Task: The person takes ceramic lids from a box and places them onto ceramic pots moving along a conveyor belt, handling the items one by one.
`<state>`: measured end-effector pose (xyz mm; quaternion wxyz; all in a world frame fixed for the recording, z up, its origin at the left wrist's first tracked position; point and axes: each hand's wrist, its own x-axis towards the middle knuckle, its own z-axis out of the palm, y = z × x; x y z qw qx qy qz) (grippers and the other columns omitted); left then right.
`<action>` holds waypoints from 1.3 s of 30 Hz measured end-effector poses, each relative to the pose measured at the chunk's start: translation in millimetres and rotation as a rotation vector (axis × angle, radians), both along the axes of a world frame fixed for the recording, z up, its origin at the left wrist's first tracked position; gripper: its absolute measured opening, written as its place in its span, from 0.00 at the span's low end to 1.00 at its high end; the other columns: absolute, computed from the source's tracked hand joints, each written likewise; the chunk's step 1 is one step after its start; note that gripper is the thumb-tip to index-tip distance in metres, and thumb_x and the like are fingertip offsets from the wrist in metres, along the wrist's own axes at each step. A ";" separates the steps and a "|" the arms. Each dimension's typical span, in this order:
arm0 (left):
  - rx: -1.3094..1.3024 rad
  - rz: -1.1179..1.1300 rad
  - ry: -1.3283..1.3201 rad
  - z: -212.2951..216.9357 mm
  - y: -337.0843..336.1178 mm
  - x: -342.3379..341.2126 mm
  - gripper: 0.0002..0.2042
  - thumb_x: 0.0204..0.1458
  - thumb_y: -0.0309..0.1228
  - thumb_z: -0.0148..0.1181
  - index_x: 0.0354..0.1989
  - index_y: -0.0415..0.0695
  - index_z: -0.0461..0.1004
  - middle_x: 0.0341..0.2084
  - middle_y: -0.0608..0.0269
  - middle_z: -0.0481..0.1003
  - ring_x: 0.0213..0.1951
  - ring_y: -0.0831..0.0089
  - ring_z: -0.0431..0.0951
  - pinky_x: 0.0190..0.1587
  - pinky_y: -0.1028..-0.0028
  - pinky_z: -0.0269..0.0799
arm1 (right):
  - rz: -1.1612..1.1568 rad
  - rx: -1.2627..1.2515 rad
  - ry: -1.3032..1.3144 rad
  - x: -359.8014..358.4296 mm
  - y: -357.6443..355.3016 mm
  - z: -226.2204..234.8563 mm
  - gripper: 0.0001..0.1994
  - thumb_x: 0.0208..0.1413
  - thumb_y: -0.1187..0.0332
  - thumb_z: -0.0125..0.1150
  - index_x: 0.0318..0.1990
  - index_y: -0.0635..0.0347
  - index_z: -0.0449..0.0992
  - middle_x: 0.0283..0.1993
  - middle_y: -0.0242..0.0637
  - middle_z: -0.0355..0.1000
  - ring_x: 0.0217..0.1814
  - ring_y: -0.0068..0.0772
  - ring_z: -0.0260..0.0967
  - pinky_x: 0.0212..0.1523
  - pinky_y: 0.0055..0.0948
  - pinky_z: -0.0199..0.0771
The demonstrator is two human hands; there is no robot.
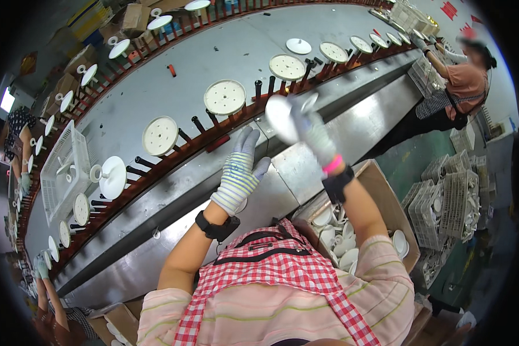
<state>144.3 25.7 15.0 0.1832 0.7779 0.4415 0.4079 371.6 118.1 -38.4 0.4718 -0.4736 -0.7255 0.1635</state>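
Observation:
My right hand (317, 136), in a grey-white glove and smeared by motion, is closed on a white round plastic disc (281, 119) above the metal ledge. A second small white part shows by its fingers, too blurred to name. My left hand (240, 170), in a striped glove, holds nothing; its fingers stretch forward and its thumb stands apart. Beyond its fingertips, a white disc with small holes (225, 97) sits on the rack of red-brown pegs (236, 119). Similar discs (160, 136) sit along the same curved row.
An open cardboard box (386, 193) of white parts stands at my right, beside the steel ledge (254, 216). Stacked white crates (427, 207) stand farther right. A white basket (57, 179) rests on the grey tabletop (179, 52). Co-workers stand at the far right (464, 86) and left.

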 end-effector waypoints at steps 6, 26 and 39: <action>-0.140 -0.007 -0.060 1.6 3.3 -14.3 0.25 0.48 0.32 0.56 0.55 0.39 0.60 0.49 0.48 0.66 0.48 0.58 0.70 0.51 0.67 0.66 | -0.288 -0.044 -0.339 -22.0 128.7 63.5 0.23 0.57 0.51 0.42 0.48 0.62 0.70 0.48 0.51 0.68 0.50 0.54 0.65 0.53 0.42 0.62; -0.258 0.324 0.514 12.7 215.1 -19.8 0.27 0.45 0.45 0.56 0.54 0.49 0.64 0.40 0.49 0.74 0.41 0.51 0.75 0.41 0.62 0.73 | 0.063 -0.376 -0.777 -126.0 162.6 71.1 0.18 0.53 0.58 0.47 0.47 0.56 0.71 0.49 0.52 0.68 0.51 0.53 0.66 0.50 0.42 0.67; -0.116 0.314 0.642 -0.7 181.1 -110.7 0.09 0.45 0.29 0.52 0.32 0.41 0.77 0.28 0.52 0.76 0.28 0.57 0.75 0.34 0.65 0.71 | 0.016 0.192 -0.302 -132.4 -8.3 54.6 0.16 0.51 0.61 0.49 0.42 0.61 0.73 0.48 0.50 0.70 0.41 0.49 0.70 0.44 0.37 0.69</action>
